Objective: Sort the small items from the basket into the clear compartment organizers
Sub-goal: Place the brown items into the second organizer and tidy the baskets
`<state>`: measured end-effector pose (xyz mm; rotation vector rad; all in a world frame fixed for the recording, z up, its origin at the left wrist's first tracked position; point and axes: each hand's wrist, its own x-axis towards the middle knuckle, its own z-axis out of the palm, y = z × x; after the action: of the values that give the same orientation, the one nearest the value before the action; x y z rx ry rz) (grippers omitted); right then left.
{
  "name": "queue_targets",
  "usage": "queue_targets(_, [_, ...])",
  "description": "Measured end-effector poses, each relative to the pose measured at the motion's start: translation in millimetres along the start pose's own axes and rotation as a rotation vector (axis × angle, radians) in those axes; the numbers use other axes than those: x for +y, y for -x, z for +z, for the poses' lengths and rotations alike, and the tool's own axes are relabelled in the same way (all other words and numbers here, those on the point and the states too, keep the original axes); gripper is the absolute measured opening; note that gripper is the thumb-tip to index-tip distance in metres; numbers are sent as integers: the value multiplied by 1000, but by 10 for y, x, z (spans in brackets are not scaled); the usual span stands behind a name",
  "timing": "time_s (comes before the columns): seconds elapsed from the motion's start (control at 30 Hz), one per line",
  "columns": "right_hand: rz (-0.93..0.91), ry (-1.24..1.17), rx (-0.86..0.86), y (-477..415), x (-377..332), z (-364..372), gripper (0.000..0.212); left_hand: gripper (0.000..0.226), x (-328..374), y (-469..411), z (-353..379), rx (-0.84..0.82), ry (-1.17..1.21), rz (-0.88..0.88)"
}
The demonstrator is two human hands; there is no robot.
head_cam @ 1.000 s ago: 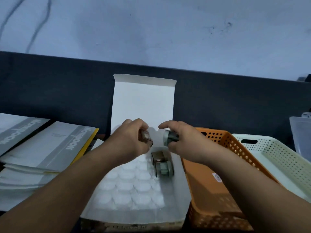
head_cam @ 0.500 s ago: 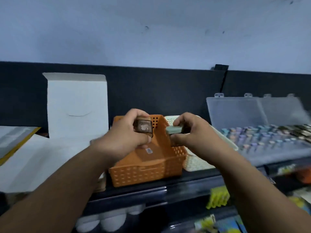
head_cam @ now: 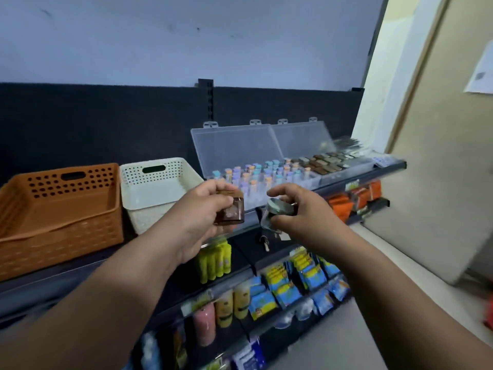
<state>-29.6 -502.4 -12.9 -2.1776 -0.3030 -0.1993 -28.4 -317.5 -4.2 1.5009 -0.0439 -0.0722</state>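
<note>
My left hand (head_cam: 198,212) grips a small brown translucent case (head_cam: 230,211) in front of the shelf. My right hand (head_cam: 301,212) pinches a small grey-green case (head_cam: 277,206) beside it. Just behind both hands, a clear compartment organizer (head_cam: 240,150) stands with its lid up, holding several pastel-capped vials. To its right a second clear organizer (head_cam: 301,137) holds several brown and grey cases. An orange basket (head_cam: 61,209) and a white basket (head_cam: 157,188) sit on the shelf to the left.
Below the top shelf (head_cam: 389,166), lower shelves carry yellow packets (head_cam: 213,260), blue-yellow packets (head_cam: 298,276) and orange packs (head_cam: 354,198). A key (head_cam: 264,241) hangs under the shelf edge. A beige wall (head_cam: 440,156) and floor lie to the right.
The view has swung right, away from the white box and tray, toward the organizers. Both hands have carried their small cases along and now hover before the first organizer.
</note>
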Motion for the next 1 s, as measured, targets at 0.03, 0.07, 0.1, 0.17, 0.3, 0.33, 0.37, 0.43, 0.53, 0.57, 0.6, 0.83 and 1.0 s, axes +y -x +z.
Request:
queue_targets(0.03, [15, 4, 10, 57, 86, -123, 39, 24, -19, -24, 149, -10, -12, -6])
queue_targets(0.07, [24, 6, 21, 91, 163, -218, 38, 24, -30, -45, 270, -21, -22, -13])
queue_targets(0.1, [34, 9, 36, 120, 248, -315, 38, 23, -41, -76, 393, -35, -38, -19])
queue_targets(0.17, [57, 23, 63, 142, 392, -451, 35, 22, -50, -146, 577, -52, -69, -24])
queue_targets(0.3, [103, 31, 106, 86, 675, -652, 33, 18, -81, -395, 890, -90, -102, -20])
queue_targets(0.33, [112, 35, 111, 55, 733, -684, 31, 18, -84, -460, 947, -102, -100, -21])
queue_targets(0.37, [122, 32, 117, 2, 804, -723, 29, 17, -90, -555, 1014, -117, -89, -20])
queue_targets(0.43, [139, 30, 131, -135, 950, -795, 27, 17, -108, -759, 1135, -145, -64, -14])
queue_targets(0.53, [164, 42, 151, -422, 1143, -947, 28, 18, -100, -1117, 1311, -185, -5, -12])
queue_targets(0.57, [167, 40, 155, -526, 1190, -1003, 29, 20, -87, -1249, 1361, -200, 26, -16])
queue_targets(0.6, [167, 35, 158, -651, 1244, -1065, 31, 22, -71, -1396, 1412, -217, 62, -20])
queue_targets(0.83, [167, 20, 217, -1346, 1451, -1472, 29, 21, 47, -2195, 1686, -288, 150, -46])
queue_targets(1.0, [166, -36, 251, -1719, 1711, -1709, 33, 18, 36, -2542, 1891, -282, 88, -36])
